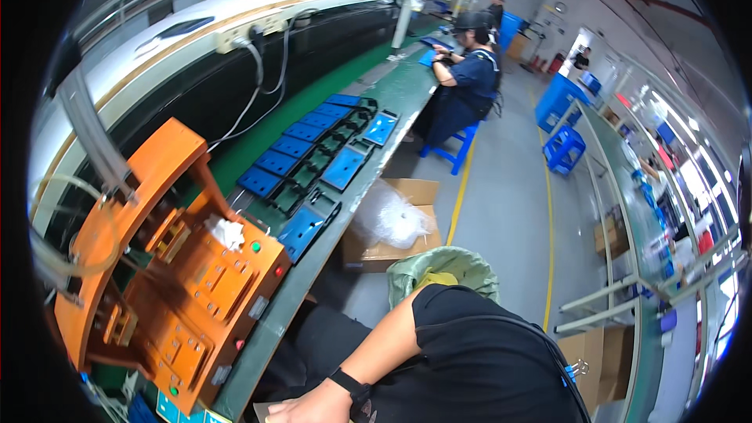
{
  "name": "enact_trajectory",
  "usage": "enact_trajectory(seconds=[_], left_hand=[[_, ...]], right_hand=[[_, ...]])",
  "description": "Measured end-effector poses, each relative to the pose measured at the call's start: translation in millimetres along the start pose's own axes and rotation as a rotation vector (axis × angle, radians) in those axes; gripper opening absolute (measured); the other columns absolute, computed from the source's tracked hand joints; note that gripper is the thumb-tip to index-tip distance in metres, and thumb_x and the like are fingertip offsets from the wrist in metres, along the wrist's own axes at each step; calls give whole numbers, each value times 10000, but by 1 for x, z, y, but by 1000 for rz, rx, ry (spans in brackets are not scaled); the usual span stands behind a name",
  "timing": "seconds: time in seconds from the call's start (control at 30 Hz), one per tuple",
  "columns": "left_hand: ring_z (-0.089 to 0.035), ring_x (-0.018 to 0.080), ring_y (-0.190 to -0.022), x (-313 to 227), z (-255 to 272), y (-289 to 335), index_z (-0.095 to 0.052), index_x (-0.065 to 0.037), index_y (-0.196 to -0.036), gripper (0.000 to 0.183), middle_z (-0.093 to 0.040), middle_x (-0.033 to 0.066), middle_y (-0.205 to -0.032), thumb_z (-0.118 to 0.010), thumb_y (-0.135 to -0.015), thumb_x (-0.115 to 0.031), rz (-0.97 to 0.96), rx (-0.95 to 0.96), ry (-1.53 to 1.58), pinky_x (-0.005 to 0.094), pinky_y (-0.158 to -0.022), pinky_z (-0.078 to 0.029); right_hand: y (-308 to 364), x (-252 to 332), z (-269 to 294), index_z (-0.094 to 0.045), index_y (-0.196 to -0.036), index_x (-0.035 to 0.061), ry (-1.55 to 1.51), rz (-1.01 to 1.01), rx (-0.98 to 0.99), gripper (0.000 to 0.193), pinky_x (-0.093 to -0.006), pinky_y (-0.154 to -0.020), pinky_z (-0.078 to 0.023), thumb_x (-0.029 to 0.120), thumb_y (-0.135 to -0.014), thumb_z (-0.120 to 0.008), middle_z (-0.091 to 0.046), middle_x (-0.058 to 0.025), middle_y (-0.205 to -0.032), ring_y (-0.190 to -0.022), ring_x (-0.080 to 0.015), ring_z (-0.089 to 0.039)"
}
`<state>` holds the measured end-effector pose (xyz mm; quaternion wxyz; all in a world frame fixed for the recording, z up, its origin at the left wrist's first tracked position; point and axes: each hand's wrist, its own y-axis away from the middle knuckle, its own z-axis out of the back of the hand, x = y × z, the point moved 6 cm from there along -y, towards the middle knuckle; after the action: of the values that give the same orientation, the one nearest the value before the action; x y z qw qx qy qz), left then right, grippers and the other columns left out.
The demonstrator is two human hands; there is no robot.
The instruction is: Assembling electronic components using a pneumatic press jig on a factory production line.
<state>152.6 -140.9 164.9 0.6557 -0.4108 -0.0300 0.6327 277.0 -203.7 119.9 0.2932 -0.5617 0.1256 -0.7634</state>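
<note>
At the lower edge, my right hand (312,407) reaches down and left, with a black band on its wrist. The picture's edge cuts off its fingers, so whether they hold anything is hidden. Close by shows a sliver of what looks like cardboard (259,410). My left hand is out of view. Left of my right hand, an orange bench fixture (223,298) with green and red buttons stands on the green workbench (270,345). A crumpled white cloth or tissue (225,233) lies on it. Partly cut off below the fixture are light-blue panels (176,411).
Several blue rectangular panels with black frames (301,231) lie in rows along the bench. Beside it are an open carton with clear plastic (392,219) and a lined bin (482,270). A co-worker (470,78) sits farther along; a blue stool (564,149) stands across the aisle.
</note>
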Motion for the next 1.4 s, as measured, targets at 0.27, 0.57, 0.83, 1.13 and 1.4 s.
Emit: enact_trajectory(seconds=[0.27,0.57,0.83,1.13,1.4], left_hand=[[-619,308,-795,48,4,12,-617,-10,-967,180,-651,144,-876,-546,-801,-5,142,94,170,412,-768,-492],[-676,268,-799,51,3,9,-607,-64,-855,86,-681,95,-872,-653,-827,3,208,-284,339,447,-815,-462],[-649,235,-818,65,17,31,-574,-46,-838,115,-618,85,-872,-602,-872,60,352,-548,569,492,-969,-474],[-601,223,-890,73,37,45,-574,-33,-883,132,-630,101,-938,-649,-939,-126,417,-598,414,337,-855,-477],[-585,212,-848,68,36,56,-559,-30,-862,127,-621,96,-905,-637,-938,-96,453,-521,365,338,-861,-472]], right_hand=[[37,-5,-25,-620,-726,117,83,19,75,282,-420,-776,-392,358,-819,-733,-534,-102,-894,-841,-300,-497],[19,17,14,-547,-738,56,-455,-112,-85,207,-348,-639,-461,92,-867,-705,-571,-121,-892,-755,-268,-574],[-15,8,28,-516,-755,56,-422,-7,-121,250,-302,-609,-473,91,-856,-742,-661,-109,-861,-673,-225,-614],[-24,8,24,-550,-902,22,-56,-490,88,212,-410,-588,-480,208,-934,-646,-584,-137,-705,-646,-340,-597],[-37,10,17,-648,-939,66,336,-208,355,160,-357,-710,-488,144,-802,-678,-575,-68,-728,-734,-266,-584]])
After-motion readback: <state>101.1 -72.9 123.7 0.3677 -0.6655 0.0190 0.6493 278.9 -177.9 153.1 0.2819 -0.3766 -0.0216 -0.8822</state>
